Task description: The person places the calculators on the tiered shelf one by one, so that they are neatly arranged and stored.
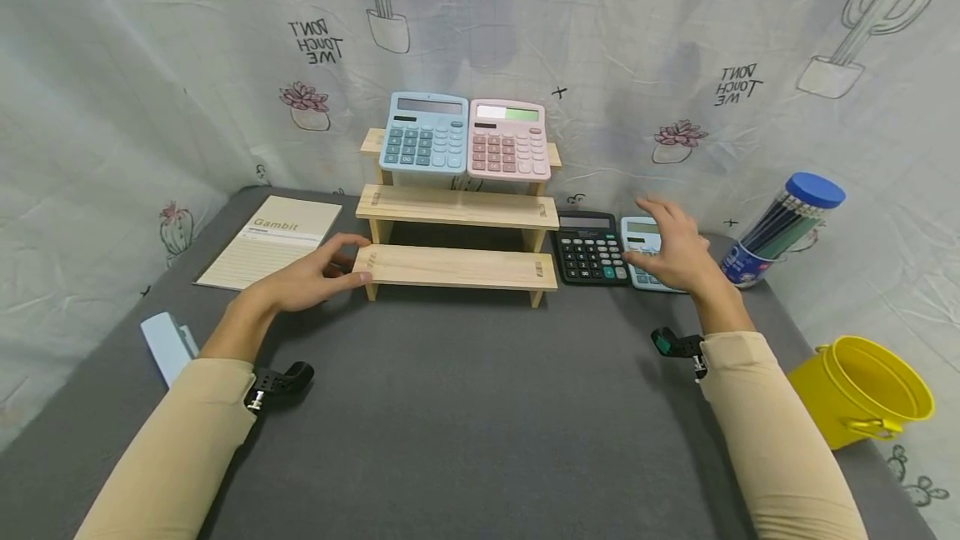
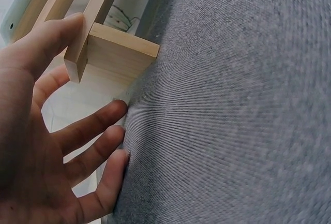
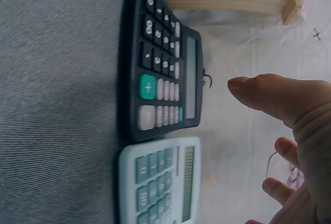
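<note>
A three-tier wooden display rack (image 1: 456,267) stands on the grey table. My left hand (image 1: 311,275) holds the left end of its lowest board, thumb at the front corner and index finger farther back. In the left wrist view, the other fingers of the left hand (image 2: 49,146) are spread loosely beside the rack's leg (image 2: 121,45). My right hand (image 1: 675,248) hovers over a light blue calculator (image 1: 643,232) with nothing in its grasp. Next to that calculator lies a black calculator (image 3: 160,63). On the top tier lean a blue calculator (image 1: 424,133) and a pink calculator (image 1: 509,140).
To the left are a "Gambit" notebook (image 1: 273,240) and a pale blue stapler-like object (image 1: 168,347), partly hidden by the sleeve. A blue-lidded pencil tub (image 1: 780,232) and a yellow bucket (image 1: 840,407) stand at right. Behind hangs a printed curtain (image 1: 480,40).
</note>
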### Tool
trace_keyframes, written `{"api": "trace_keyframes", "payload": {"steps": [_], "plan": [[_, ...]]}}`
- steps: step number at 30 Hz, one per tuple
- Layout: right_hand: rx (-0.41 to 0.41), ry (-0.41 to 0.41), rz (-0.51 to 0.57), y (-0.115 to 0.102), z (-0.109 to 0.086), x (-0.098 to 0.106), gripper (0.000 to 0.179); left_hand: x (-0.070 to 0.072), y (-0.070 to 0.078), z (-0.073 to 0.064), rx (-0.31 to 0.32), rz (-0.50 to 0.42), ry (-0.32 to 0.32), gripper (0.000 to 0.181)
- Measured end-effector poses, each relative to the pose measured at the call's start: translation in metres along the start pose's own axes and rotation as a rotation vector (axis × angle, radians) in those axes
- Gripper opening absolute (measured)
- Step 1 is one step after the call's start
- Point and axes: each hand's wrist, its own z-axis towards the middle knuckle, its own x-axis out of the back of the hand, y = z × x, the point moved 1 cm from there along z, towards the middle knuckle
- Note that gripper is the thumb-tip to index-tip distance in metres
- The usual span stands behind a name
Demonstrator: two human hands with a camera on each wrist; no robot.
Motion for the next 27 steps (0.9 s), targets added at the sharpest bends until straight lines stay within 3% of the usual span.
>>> {"api": "trace_keyframes", "payload": {"steps": [7, 16, 27], "plan": [[-0.018, -0.030, 0.013, 0.010, 0.001, -0.007, 0.087, 0.001, -0.002, -0.003, 0.010, -0.004, 0.008, 0.064], [-0.122, -0.068, 0.003, 0.032, -0.001, -0.019, 0.088, 0.000, 0.000, -0.001, 0.008, -0.003, 0.008, 0.065], [-0.157, -0.123, 0.030, 0.048, -0.001, -0.026, 0.095, 0.001, 0.004, -0.002, 0.011, -0.005, 0.003, 0.065]]}}
